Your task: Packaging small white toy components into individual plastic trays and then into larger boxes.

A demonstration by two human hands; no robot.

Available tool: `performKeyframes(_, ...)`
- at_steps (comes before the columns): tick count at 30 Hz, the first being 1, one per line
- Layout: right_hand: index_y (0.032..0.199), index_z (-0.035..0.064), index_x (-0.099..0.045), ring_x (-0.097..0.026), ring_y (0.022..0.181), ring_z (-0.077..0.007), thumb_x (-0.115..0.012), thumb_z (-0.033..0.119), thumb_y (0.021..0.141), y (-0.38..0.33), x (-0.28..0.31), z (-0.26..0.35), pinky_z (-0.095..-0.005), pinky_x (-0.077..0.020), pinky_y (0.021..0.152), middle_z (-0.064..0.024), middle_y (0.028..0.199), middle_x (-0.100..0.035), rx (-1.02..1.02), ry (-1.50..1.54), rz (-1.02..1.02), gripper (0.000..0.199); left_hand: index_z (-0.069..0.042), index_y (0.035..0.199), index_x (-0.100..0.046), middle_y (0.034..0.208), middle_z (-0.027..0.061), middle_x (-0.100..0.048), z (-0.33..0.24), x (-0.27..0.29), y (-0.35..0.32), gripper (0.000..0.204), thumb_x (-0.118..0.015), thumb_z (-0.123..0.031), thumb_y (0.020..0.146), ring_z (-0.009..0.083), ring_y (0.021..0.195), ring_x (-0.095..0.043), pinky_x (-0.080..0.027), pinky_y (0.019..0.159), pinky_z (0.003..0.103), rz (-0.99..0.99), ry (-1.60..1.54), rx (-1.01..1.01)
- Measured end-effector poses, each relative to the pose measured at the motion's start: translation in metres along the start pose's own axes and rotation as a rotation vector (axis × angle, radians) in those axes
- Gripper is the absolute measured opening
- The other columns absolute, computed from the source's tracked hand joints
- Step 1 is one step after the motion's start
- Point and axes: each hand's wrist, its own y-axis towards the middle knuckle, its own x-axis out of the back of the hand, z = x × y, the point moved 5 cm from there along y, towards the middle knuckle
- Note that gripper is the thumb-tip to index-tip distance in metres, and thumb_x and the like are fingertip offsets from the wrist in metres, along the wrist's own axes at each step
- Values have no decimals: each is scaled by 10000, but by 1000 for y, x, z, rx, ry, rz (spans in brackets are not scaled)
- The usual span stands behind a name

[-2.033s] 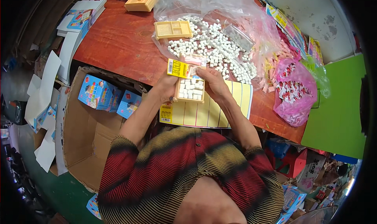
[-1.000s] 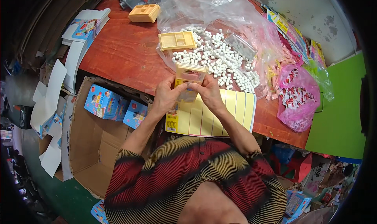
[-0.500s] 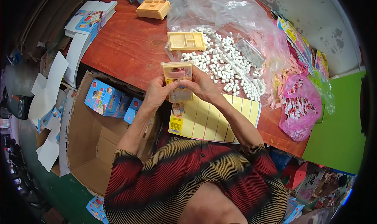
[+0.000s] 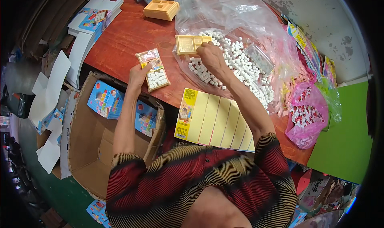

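Note:
My left hand (image 4: 139, 73) holds a small yellow tray (image 4: 153, 69) filled with white tiles and a picture card, above the near left edge of the red-brown table (image 4: 120, 40). My right hand (image 4: 211, 55) reaches to an empty yellow tray (image 4: 189, 44) lying on the pile of white tiles (image 4: 240, 64) inside a clear plastic bag (image 4: 236, 16), fingers on the tray's right end. A flat yellow striped card sheet (image 4: 216, 122) lies at the table's near edge, under my right forearm.
An open cardboard box (image 4: 92, 144) with blue picture packs stands below the table at left. Another yellow tray (image 4: 161, 9) sits at the far edge. Pink bags of small pieces (image 4: 306, 116) lie at right, and a green board (image 4: 344, 144). White card stacks (image 4: 86, 36) lie left.
Both hands were together on the filled tray in front of me. Now my left hand has carried it left alone, and my right hand has reached out to the empty tray on the tile pile.

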Motion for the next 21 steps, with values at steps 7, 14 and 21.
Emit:
performKeyframes(7,667,21,-525,-527,705,-258,-481,117,698,4,-28,8,-343,-426,599,-115,682,-537,220,-258,174,110,20,928,-541,822,135,-600,4,14,16,253,-531,-168,758,202,736,-587,-447,618,293,-144,503,-31)
performKeyframes(14,648,39,-468,-486,612,-243,-482,105,695,9,18,6,-356,-377,544,-99,617,-488,254,-163,-106,82,-28,998,-485,889,170,-554,-50,-31,-25,351,-541,-279,759,270,764,-551,-431,642,354,-502,1199,-410)
performKeyframes(21,762,19,-505,-511,652,-259,-579,35,638,-45,51,62,-336,-415,571,-104,698,-504,161,398,-100,145,-74,1140,-384,1063,77,-484,-1,-148,-30,346,-455,-226,837,180,948,-487,-414,797,330,282,-764,162)
